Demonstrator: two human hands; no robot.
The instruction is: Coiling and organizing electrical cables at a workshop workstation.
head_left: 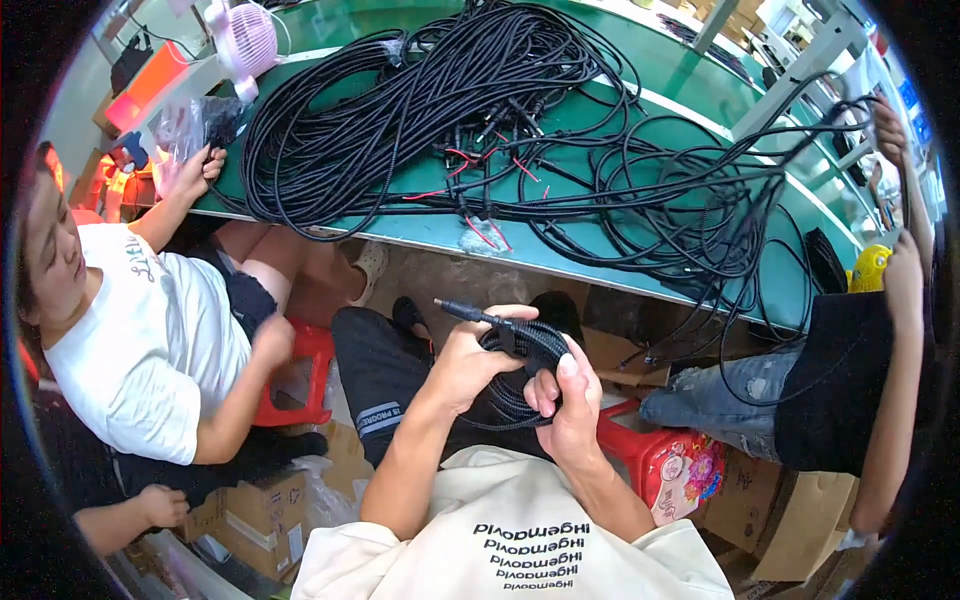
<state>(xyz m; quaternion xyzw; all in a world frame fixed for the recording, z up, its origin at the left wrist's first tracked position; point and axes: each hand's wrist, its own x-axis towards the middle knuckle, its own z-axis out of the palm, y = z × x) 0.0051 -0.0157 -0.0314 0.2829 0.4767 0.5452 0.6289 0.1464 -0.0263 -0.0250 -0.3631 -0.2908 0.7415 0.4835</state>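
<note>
Above my lap I hold a coiled black cable (515,402), its loops partly hidden behind my fingers. My left hand (468,358) is closed round the coil's left side, and a straight cable plug (460,310) sticks out past it to the upper left. On the coil's right side my right hand (572,400) grips the loops, thumb up and fingers curled in toward the middle. A large heap of black cables (430,110) lies on the green table (420,232) in front of me, with red ties among the plug ends.
A person in a white shirt (140,340) sits at my left. At the right, another person's hand (888,135) lifts loose cables off the table. A pink fan (245,40) stands at the far left. Red stools (310,375) and cardboard boxes (262,530) are on the floor.
</note>
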